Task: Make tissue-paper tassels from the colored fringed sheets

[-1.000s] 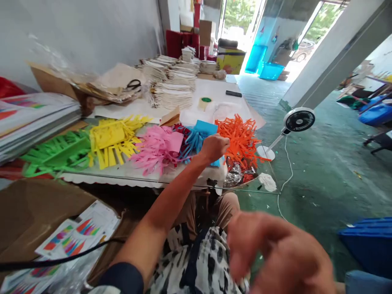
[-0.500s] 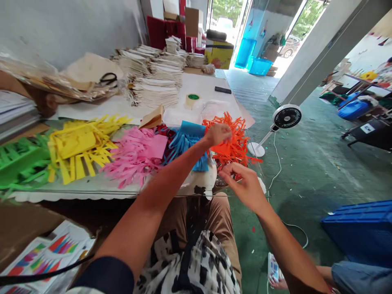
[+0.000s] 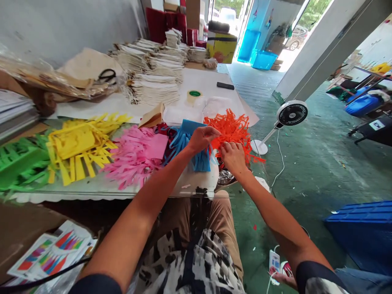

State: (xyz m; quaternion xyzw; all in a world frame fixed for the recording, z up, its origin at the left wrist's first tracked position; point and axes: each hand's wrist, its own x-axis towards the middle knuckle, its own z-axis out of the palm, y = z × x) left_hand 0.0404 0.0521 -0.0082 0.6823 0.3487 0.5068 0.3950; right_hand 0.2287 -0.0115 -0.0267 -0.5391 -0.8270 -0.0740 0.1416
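Both my hands are at the pile of orange fringed strips at the table's right end. My left hand reaches in from the left, over the blue fringed strips, thumb and fingers drawn together at the orange sheet's edge. My right hand has its fingers curled onto the near side of the orange fringe; its fingertips are partly hidden. To the left lie pink fringed strips, yellow fringed strips and green fringed strips. Some dark red strips show behind the blue.
Behind are a tape roll, a clear plastic tray, a black phone-like object, stacked cream bundles and scissors. A fan stands right of the table. A blue crate is on the floor.
My left hand has moved left and slightly down, off the middle of the orange pile. The right hand has moved up onto the orange fringe. The view has shifted slightly.
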